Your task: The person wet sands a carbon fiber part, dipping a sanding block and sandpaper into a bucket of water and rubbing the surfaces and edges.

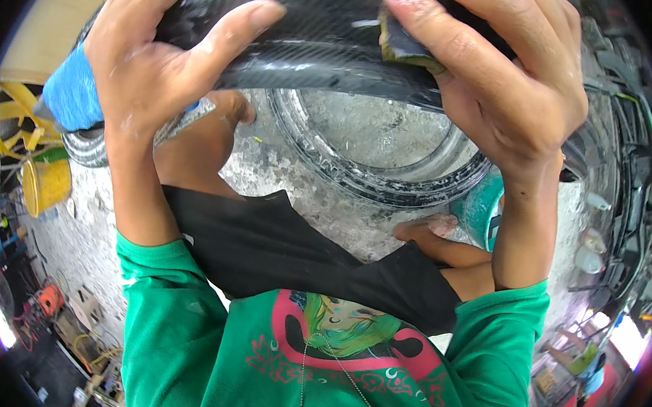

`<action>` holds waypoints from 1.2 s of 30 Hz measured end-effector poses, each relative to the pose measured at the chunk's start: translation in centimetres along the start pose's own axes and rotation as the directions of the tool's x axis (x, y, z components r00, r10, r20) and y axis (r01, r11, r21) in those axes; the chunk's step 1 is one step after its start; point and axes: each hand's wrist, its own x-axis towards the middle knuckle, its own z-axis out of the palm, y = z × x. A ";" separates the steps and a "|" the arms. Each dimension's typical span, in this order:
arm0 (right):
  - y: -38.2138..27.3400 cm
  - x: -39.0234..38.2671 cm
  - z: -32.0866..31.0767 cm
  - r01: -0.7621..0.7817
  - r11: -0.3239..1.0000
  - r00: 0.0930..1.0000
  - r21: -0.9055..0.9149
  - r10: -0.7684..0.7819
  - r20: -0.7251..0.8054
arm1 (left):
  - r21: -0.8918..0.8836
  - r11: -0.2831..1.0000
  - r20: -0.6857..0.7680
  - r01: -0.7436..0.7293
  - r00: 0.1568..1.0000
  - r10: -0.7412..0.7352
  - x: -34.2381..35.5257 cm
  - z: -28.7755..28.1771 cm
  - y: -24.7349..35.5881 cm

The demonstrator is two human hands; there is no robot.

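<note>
A glossy black curved rim [313, 42] with a carbon-fibre weave crosses the top of the view, and whitish residue marks its surface. My left hand [144, 62] grips its left part, thumb lying along the near face. In my right hand [509, 80] is a small dark sanding pad [412, 46] with a yellowish edge, pressed against the rim by the thumb; the other fingers reach over the rim. White residue dots both hands. The rim's upper edge runs out of view.
Below the rim, a black ring smeared white [328, 165] lies on the grey floor beside a teal bucket [475, 205]. Leftward are blue cloth [71, 91], yellow straps [18, 114] and a yellow bucket [45, 188]. Dark parts [633, 192] and bottles [590, 258] line the right.
</note>
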 end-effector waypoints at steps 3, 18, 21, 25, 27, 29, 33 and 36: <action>1.1 -1.6 -1.5 0.026 1.000 0.999 0.011 -0.026 0.043 | 0.006 1.000 0.023 0.020 1.000 -0.020 0.2 0.2 0.1; 1.8 -5.0 -4.4 -0.131 0.989 0.986 0.061 0.124 0.108 | -0.011 1.000 0.107 0.007 0.994 -0.006 2.0 0.5 1.8; 1.4 -4.4 -4.6 -0.181 0.983 0.980 0.035 0.178 0.086 | -0.082 0.997 0.035 0.003 0.999 0.000 1.7 1.1 2.1; -1.0 0.6 -1.4 -0.157 0.959 0.980 0.234 0.123 0.154 | 0.007 1.000 0.092 0.030 0.995 -0.030 -0.3 -0.3 0.1; -0.8 0.1 -1.6 -0.146 0.965 0.984 0.218 0.120 0.128 | -0.023 0.996 0.103 0.084 0.991 -0.081 -0.5 -0.5 0.1; -0.3 0.1 -1.8 -0.102 0.968 0.991 0.230 0.081 0.103 | 0.006 0.993 0.105 0.114 0.988 -0.114 -0.3 -1.1 0.9; 0.5 -4.0 -4.9 -0.210 0.978 0.970 0.008 0.207 0.128 | -0.055 0.998 0.094 -0.007 0.995 0.012 1.6 0.4 2.9; -1.4 0.0 -0.7 -0.100 0.991 0.995 0.084 0.102 -0.020 | -0.046 0.999 0.059 -0.014 0.998 0.017 0.3 0.1 1.8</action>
